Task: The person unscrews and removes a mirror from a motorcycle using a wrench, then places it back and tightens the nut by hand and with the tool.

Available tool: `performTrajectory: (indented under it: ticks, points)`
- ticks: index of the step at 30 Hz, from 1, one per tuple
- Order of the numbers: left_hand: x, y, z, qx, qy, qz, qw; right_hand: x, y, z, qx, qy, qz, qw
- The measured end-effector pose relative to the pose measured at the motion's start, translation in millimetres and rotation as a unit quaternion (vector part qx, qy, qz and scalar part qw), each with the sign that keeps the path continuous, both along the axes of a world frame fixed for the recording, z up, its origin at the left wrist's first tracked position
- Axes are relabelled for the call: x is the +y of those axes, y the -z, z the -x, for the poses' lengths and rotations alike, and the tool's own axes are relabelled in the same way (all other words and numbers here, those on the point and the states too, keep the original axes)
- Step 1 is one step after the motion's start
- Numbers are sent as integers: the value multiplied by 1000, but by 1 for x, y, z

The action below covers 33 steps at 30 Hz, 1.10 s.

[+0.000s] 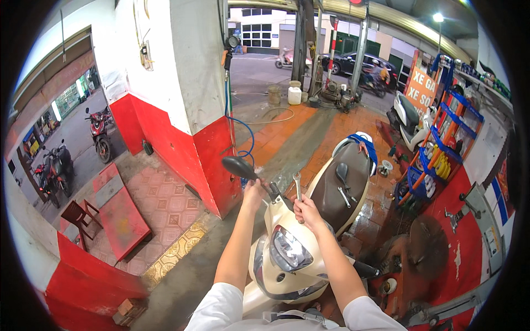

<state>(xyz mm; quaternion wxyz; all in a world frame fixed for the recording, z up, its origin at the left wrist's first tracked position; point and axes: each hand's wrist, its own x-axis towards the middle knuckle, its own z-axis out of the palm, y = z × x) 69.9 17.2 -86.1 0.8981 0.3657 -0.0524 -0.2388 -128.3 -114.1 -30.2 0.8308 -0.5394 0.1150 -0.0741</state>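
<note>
A cream scooter (pixel 321 263) stands right in front of me, its headlight (pixel 290 249) facing me. My left hand (pixel 254 194) is closed around the stem of a black rear-view mirror (pixel 238 166) beside the handlebar. In my right hand (pixel 310 214) a silver wrench (pixel 298 185) points upward, above the front cover and apart from the mirror. Another black mirror (pixel 342 172) lies on the brown seat (pixel 330 203), with small wrenches (pixel 348 197) next to it. Whether the held mirror's stem is still threaded into the handlebar, I cannot tell.
A red and white pillar (pixel 200 132) rises to the left, with a blue hose (pixel 252 140) by it. An orange and blue rack (pixel 441 140) and a white scooter (pixel 408 121) stand at the right. A red ramp (pixel 124 220) lies left. Vehicles pass on the street behind.
</note>
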Motion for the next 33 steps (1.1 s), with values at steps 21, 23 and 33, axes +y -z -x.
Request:
performTrajectory:
  ticks: [21, 23, 33]
  points:
    - [-35, -8, -35, -55, 47, -188, 979, -18, 9, -1, 13, 67, -218, 973]
    - [-12, 12, -25, 7, -20, -14, 1000, -16, 12, -4, 6, 68, -224, 972]
    - [-2, -15, 44, -541, -118, -412, 723, -14, 10, -7, 5, 65, -223, 973]
